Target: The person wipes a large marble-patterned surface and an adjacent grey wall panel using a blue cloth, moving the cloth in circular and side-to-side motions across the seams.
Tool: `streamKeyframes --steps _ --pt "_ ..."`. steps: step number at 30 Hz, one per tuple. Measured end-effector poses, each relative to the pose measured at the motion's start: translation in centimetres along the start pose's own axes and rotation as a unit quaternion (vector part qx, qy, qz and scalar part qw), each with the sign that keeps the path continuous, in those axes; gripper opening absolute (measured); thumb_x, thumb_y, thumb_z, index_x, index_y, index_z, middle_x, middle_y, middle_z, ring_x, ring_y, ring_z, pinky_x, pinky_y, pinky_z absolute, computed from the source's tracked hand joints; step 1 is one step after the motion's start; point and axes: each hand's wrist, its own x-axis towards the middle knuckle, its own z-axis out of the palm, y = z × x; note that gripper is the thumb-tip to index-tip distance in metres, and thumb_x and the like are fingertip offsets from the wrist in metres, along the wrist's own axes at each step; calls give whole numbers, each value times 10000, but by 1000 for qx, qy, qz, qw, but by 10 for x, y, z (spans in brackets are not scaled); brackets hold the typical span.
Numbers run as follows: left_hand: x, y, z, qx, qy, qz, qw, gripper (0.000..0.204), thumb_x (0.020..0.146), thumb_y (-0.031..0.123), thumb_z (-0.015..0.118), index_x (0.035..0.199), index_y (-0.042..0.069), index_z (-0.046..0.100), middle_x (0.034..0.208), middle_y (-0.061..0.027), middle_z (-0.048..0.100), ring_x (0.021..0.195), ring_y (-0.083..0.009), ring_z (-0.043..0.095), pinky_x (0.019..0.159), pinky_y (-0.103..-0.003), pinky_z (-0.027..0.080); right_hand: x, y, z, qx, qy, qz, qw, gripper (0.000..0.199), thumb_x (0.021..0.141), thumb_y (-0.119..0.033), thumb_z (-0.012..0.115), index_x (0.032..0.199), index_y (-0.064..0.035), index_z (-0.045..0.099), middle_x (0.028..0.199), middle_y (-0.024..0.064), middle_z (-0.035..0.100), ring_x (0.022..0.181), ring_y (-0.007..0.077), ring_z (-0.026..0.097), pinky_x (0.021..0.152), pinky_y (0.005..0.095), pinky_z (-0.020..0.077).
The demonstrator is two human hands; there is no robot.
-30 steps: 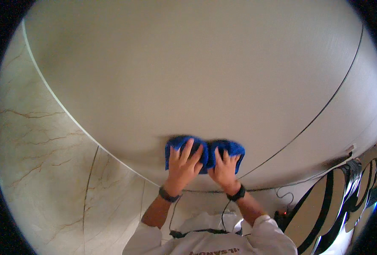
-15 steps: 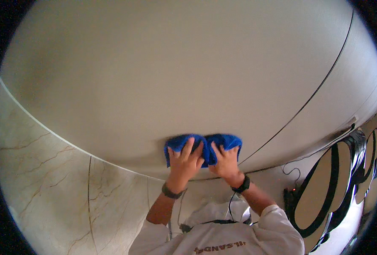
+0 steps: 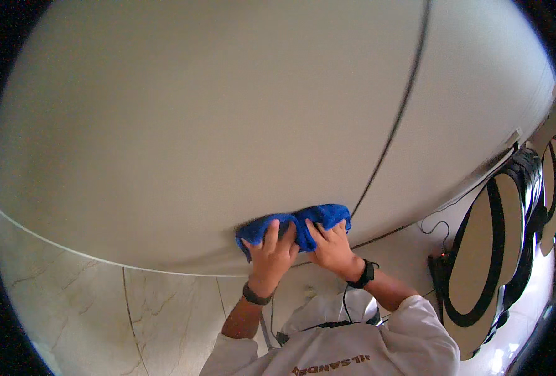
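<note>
While both my hands press on it, the crumpled blue microfibre cloth [image 3: 293, 227] sits flat against the big pale cream panel [image 3: 228, 125], low on it and just left of the thin dark seam line [image 3: 390, 144] that runs up the surface. My left hand [image 3: 273, 249] lies spread on the left half of the cloth, fingers apart, palm down, pressing rather than gripping. My right hand [image 3: 333, 247] covers the right half the same way, fingers splayed, touching the left hand's side. Dark bands on both wrists.

Progress, as a judgement: wiping looks to be mid-way at best. The cloth is at the lower edge of the panel, and most of the wide surface above and to the left shows no visible difference, so I cannot tell what is already wiped. No streaks or dirt can be made out.

Outward: below the panel, marbled beige tiles [image 3: 102, 313] with dark joints. To the right, oval mirrors with black frames [image 3: 484, 250] and a thin black cable [image 3: 431, 225] near them.
</note>
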Motion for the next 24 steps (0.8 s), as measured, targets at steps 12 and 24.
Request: streamKeyframes --steps 12,24 --pt "60 135 32 -21 27 -73 997 283 705 209 496 888 -1 446 1242 -273 53 1111 -475 61 840 -585 106 -51 168 -87 -6 122 112 986 538 544 -304 616 964 -13 447 946 176 375 893 353 348 764 517 266" --pt "123 230 61 23 62 -42 997 382 671 160 501 987 -18 383 1244 -254 62 1104 -478 66 836 -592 122 -59 260 -149 -22 177 110 978 598 468 -320 640 990 -91 462 930 149 402 808 318 391 703 482 288"
